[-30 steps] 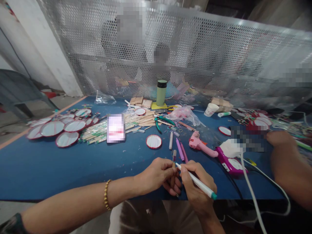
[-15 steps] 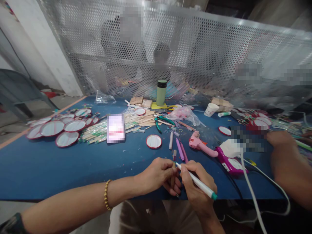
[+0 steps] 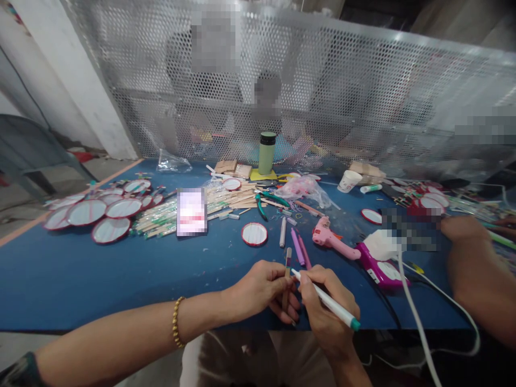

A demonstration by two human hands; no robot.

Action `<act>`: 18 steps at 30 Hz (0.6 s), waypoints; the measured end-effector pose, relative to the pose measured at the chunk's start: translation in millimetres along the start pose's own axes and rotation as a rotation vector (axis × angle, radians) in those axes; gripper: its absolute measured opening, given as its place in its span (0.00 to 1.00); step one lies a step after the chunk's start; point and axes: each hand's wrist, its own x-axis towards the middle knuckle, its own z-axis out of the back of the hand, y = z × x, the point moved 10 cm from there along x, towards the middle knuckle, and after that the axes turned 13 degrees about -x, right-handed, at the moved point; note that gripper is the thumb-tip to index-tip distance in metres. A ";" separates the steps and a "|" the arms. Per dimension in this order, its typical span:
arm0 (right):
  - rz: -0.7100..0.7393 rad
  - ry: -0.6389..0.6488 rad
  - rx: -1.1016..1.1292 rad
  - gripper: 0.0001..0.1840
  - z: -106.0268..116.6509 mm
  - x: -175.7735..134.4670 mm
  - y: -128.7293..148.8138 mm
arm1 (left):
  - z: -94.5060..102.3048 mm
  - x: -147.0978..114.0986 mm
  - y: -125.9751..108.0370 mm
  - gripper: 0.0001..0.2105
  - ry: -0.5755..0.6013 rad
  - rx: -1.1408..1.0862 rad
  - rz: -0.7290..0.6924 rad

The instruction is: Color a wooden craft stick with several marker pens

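Between the fingers of my left hand (image 3: 262, 287) a narrow wooden stick (image 3: 287, 263) stands upright, with coloured marks near its top. My right hand (image 3: 330, 301) grips a white marker (image 3: 328, 302) with a green end, its tip touching or almost touching the stick's side. Just beyond the hands lie a purple marker (image 3: 298, 247), a pinkish one beside it, and a pale capped marker (image 3: 282, 232). A round white disc with a red rim (image 3: 254, 234) rests on the blue table (image 3: 161, 285).
A pink glue gun (image 3: 334, 239) lies right of the markers, near a magenta box (image 3: 379, 266) with white cables. Farther back are a phone (image 3: 192, 212), teal-handled pliers (image 3: 261, 207), a green bottle (image 3: 267, 155) and a paper cup (image 3: 349, 181). Another person's arm (image 3: 475, 274) reaches in at right.
Both hands keep almost the same place. The marker tip has shifted very slightly beside the stick. Beyond the perforated screen, a person has moved a little.
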 end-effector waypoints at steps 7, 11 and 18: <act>0.002 0.027 0.012 0.06 -1.5 0.9 -1.2 | -0.5 0.5 -0.3 0.28 0.013 0.002 -0.020; 0.008 0.031 0.015 0.06 -2.2 0.3 -1.4 | -0.8 -0.4 0.4 0.28 0.017 -0.002 -0.016; -0.015 0.007 -0.003 0.06 1.9 1.6 -3.5 | -0.6 -0.8 0.2 0.27 0.019 -0.005 -0.010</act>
